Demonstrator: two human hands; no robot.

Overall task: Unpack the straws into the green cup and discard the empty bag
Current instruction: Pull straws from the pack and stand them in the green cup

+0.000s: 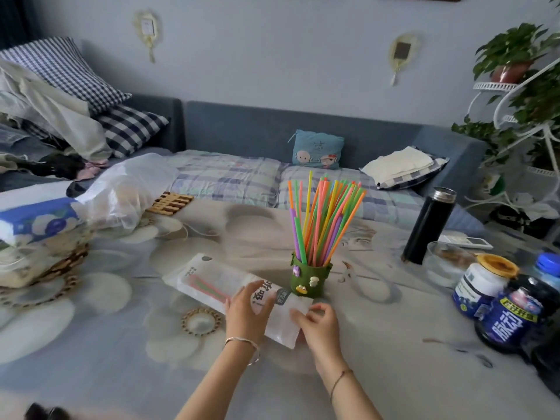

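Note:
A green cup (pixel 309 278) with small stuck-on figures stands mid-table, filled with several upright coloured straws (pixel 325 219). Just left of it a clear plastic straw bag (pixel 212 277) lies flat on the table, with a few pink and green straws still showing inside near its far end. My left hand (pixel 247 310) holds the bag's printed middle part, fingers curled over it. My right hand (pixel 318 324) pinches the bag's near end, close in front of the cup.
A black flask (pixel 428 225), a glass bowl (pixel 445 262), a yellow-lidded jar (pixel 481 283) and blue bottles (pixel 515 316) crowd the right side. A tissue pack (pixel 33 222), a white plastic bag (pixel 127 189) and woven coasters (pixel 201 321) lie left.

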